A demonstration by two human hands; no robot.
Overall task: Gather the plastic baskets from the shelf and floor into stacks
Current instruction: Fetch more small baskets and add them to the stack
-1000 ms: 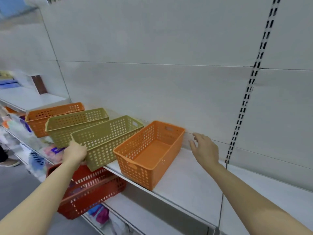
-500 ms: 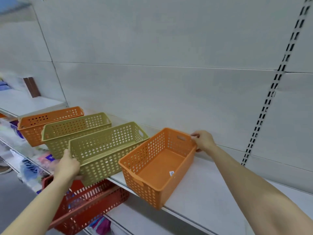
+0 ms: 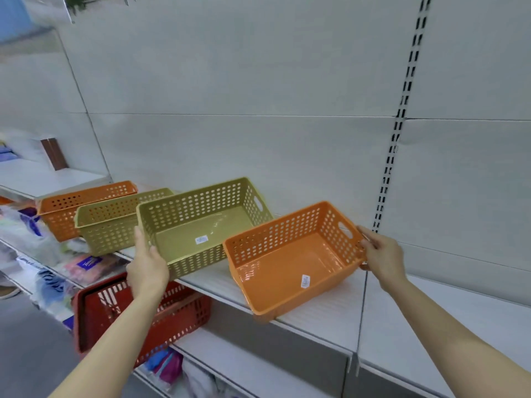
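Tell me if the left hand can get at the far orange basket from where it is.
Probably not directly. The left hand grips the near green basket, and a second green basket stands between it and the far orange basket. It would have to let go and reach over.

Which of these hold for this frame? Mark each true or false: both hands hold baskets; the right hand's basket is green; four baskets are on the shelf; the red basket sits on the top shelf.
1. Both hands hold baskets. True: left hand grips the green basket, right hand the orange basket.
2. The right hand's basket is green. False: orange.
3. Four baskets are on the shelf. True.
4. The red basket sits on the top shelf. False: it is below it.
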